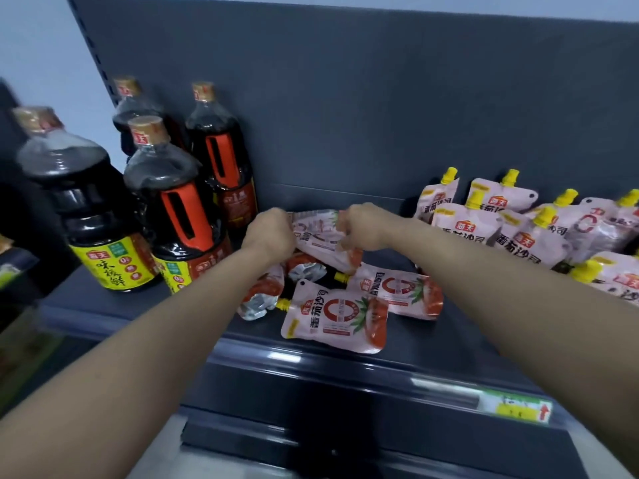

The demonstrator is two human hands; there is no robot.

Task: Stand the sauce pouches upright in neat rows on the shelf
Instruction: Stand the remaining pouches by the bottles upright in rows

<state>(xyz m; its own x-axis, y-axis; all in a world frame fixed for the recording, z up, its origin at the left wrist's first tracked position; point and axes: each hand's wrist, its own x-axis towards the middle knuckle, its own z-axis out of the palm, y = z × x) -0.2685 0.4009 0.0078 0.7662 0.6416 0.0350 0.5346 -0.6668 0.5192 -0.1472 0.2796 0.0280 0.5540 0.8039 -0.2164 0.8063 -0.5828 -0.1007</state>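
Observation:
Both hands grip one pink sauce pouch (pixel 320 236) above the middle of the dark shelf (pixel 449 344). My left hand (pixel 271 233) holds its left end and my right hand (pixel 366 226) its right end. The pouch is tilted, its top edge toward the back panel. Below it several more pouches lie flat in a loose heap, one facing up near the front (pixel 335 316), another behind it to the right (pixel 401 292). On the right, several pouches with yellow caps (pixel 501 219) stand upright in rows against the back.
Tall dark soy sauce bottles (pixel 173 209) stand on the left part of the shelf, close to my left forearm. A price rail with a green and yellow label (pixel 515 406) runs along the front edge. The back panel (pixel 380 98) rises behind everything.

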